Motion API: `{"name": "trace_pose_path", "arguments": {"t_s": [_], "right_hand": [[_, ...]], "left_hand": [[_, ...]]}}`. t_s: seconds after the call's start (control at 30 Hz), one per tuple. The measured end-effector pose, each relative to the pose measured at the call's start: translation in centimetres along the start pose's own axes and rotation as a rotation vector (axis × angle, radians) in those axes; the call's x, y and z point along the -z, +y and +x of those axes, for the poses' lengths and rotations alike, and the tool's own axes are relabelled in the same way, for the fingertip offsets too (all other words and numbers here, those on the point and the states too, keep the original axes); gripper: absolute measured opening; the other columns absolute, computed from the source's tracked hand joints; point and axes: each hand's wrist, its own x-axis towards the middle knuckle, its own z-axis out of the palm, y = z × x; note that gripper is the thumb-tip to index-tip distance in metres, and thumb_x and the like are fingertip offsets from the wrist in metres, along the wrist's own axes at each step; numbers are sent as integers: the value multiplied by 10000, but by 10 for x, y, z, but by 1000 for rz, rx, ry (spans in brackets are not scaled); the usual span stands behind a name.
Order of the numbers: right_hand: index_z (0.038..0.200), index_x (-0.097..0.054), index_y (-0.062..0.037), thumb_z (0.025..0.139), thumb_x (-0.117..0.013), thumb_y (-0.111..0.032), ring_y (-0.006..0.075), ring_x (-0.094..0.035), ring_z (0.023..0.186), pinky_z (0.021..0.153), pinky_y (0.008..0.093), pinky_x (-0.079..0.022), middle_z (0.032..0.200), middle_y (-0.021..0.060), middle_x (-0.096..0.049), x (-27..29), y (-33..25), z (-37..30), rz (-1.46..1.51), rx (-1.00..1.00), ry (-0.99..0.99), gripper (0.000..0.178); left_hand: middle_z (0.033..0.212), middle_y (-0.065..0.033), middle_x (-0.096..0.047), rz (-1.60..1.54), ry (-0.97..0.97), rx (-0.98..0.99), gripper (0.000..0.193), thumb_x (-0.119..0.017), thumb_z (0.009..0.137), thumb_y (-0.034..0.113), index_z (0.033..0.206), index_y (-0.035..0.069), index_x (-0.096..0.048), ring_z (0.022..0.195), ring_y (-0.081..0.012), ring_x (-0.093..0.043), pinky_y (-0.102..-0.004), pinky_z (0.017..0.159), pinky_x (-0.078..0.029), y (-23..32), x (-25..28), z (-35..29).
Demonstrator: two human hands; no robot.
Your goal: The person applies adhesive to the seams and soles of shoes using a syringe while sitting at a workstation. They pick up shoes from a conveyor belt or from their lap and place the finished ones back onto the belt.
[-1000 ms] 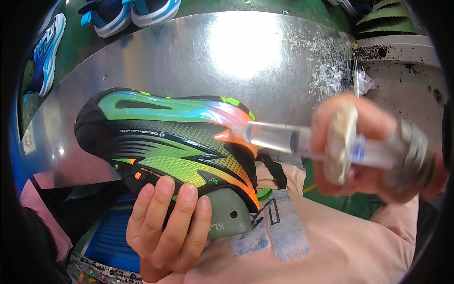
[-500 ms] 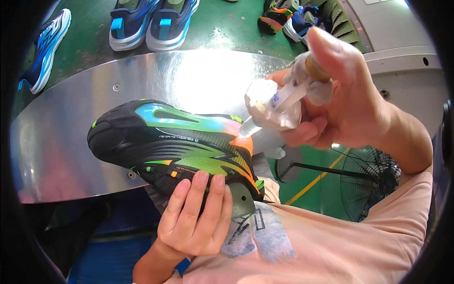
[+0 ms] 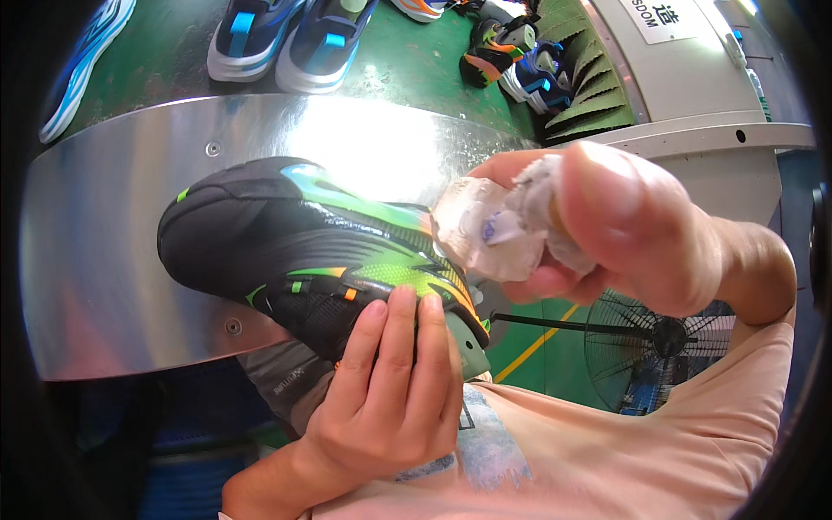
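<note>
A black running shoe [image 3: 234, 230] with green, orange and light-blue parts lies tilted over the metal ledge, toe to the left. A grey-green shoe last [image 3: 471, 347] fills its opening. My left hand [image 3: 390, 381] grips the shoe near the laces and collar, fingers laid over its upper and thumb hidden. In my right hand [image 3: 628, 230] is a syringe [image 3: 492, 229] wrapped in whitish, crusted material. My thumb is at its rear end, and its front points toward the heel side of the shoe. The tip is hidden.
The shiny metal ledge [image 3: 95, 260] borders a green conveyor belt [image 3: 165, 65]. On the belt stand a pair of navy shoes [image 3: 325, 48] and a blue-white shoe [image 3: 82, 74]; more shoes [image 3: 520, 65] are beside green overlapping flaps [image 3: 598, 91]. A black fan [image 3: 659, 338] stands at right.
The shoe has rolled, so its sole edge shows less and its upper more. My right hand and the syringe are lower, and the tip has gone out of sight. The view has shifted.
</note>
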Motion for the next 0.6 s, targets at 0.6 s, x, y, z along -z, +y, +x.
{"name": "trace_pose_path", "arguments": {"t_s": [0.6], "right_hand": [[1219,-374,30,523,-470,-850,59,-371,643,557,184,-302,871,19,-462,34,151,3,684,473,-219,1126]], "left_hand": [[918,-171,-631,11,-221,62,75,-567,738,-5,797,-4,-612,877,-359,-619,-443,759,-518,7,8,27]]}}
